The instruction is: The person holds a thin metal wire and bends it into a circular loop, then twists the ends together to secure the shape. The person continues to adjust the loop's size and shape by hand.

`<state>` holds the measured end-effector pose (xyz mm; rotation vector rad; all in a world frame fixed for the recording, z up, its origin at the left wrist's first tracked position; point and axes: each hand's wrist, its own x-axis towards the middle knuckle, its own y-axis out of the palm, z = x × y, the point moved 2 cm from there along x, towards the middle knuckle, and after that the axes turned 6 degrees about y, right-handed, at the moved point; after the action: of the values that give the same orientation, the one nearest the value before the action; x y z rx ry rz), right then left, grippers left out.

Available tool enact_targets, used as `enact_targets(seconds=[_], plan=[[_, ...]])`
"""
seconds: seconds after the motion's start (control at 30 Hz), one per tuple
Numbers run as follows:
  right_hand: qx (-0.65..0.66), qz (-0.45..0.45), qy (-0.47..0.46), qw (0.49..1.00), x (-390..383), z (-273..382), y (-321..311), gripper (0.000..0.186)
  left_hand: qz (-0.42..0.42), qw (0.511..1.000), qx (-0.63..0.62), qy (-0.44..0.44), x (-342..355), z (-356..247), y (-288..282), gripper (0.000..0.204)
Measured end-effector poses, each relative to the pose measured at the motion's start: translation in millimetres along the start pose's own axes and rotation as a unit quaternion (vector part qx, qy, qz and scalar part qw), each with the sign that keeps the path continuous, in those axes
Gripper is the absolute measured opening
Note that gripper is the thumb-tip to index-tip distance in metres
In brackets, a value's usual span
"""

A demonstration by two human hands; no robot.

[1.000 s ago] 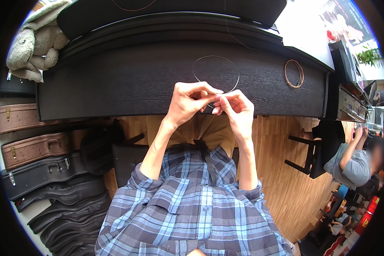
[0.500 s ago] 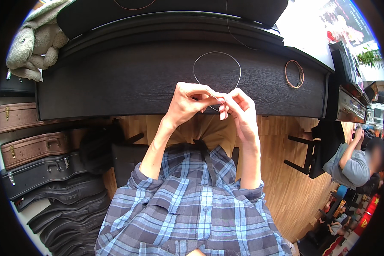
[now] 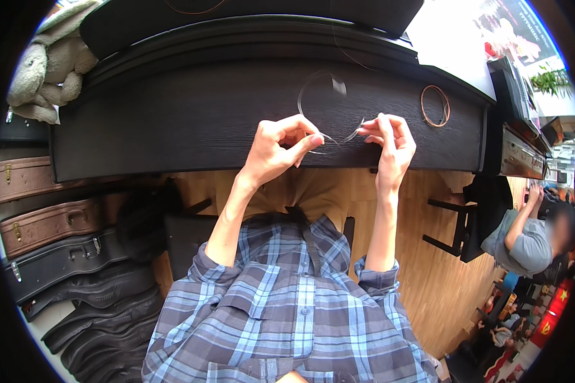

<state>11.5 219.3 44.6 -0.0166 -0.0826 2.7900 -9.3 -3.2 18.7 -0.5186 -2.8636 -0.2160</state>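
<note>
A thin silvery string point(image 3: 300, 103), like an instrument string, loops above the dark wooden surface point(image 3: 191, 121). Its far part is smeared by motion. My left hand point(image 3: 276, 145) is closed, thumb and forefinger pinching the string. A strand runs from there to the fingertips of my right hand point(image 3: 394, 145), which is a short way off to the right with fingers curled in and seems to grip it, though blur hides the exact contact. Right of my hands, a copper-coloured coil of string point(image 3: 448, 113) rests on the surface.
Another thin strand point(image 3: 340, 46) crosses the surface's back edge. A grey plush toy point(image 3: 29, 73) sits far left, above brown point(image 3: 51, 230) and black point(image 3: 64, 260) instrument cases. At right are a black stool point(image 3: 463, 223) and a seated person point(image 3: 521, 239).
My hands were together at the string and are now apart, the right one having moved right and up. The round loop has lost its shape and its far part is blurred.
</note>
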Motion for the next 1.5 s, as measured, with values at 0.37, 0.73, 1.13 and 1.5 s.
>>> enact_targets(seconds=[0.37, 0.73, 1.13, 1.5], plan=[[0.078, -0.196, -0.088, 0.974, 22, -2, -59, 0.017, -0.003, 0.996, -0.086, 0.027, -1, 4, -1, 0.025], [0.082, -0.398, -0.168, 0.898, 15, 6, -164, 0.016, -0.069, 0.989, -0.129, -0.011, 2, 3, -4, 0.028], [0.072, -0.427, -0.155, 0.888, 0, 7, -203, 0.022, -0.065, 0.99, -0.125, -0.032, 2, 2, -4, 0.027], [-0.151, -0.087, -0.005, 0.985, -9, 10, -96, 0.031, -0.077, 0.988, -0.134, -0.027, 2, 1, -5, 0.027]])
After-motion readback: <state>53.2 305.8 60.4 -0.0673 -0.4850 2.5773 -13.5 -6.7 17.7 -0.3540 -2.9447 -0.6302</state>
